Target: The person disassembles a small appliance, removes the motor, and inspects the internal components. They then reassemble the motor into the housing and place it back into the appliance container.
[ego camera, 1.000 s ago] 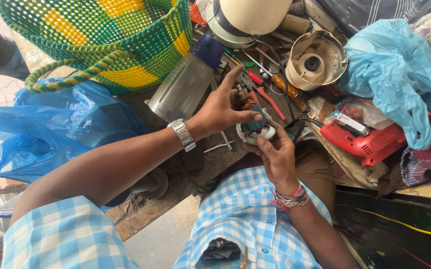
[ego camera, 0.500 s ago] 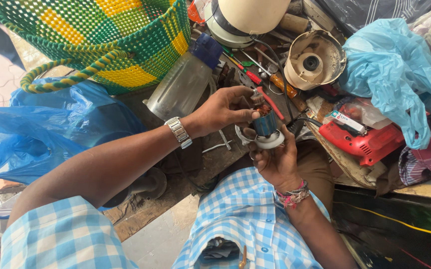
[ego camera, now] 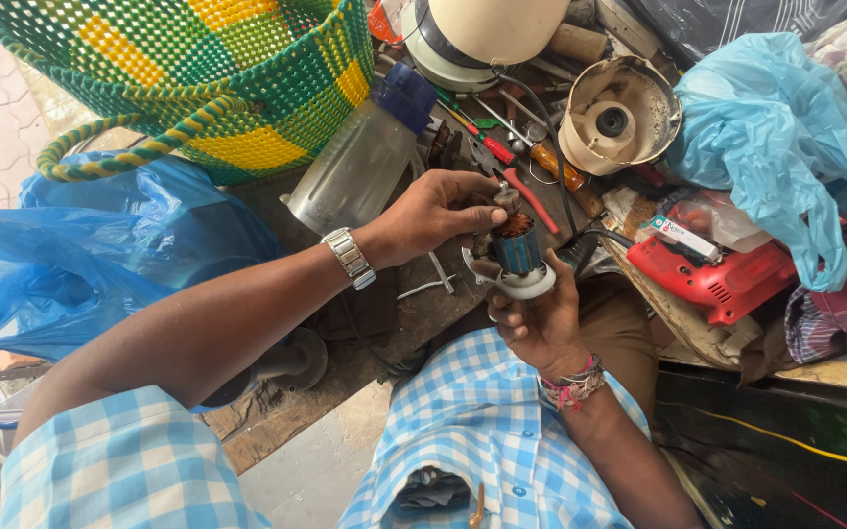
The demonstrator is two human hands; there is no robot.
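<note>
Fingers of both hands grip the motor armature (ego camera: 517, 257) above the crowded workbench edge (ego camera: 443, 304).

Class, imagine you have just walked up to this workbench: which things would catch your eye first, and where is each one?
At centre, the left hand and the right hand hold a small motor armature with copper windings. Above and left hangs a woven green-and-yellow basket. At right, a red power tool lies under a crumpled blue plastic bag.
</note>
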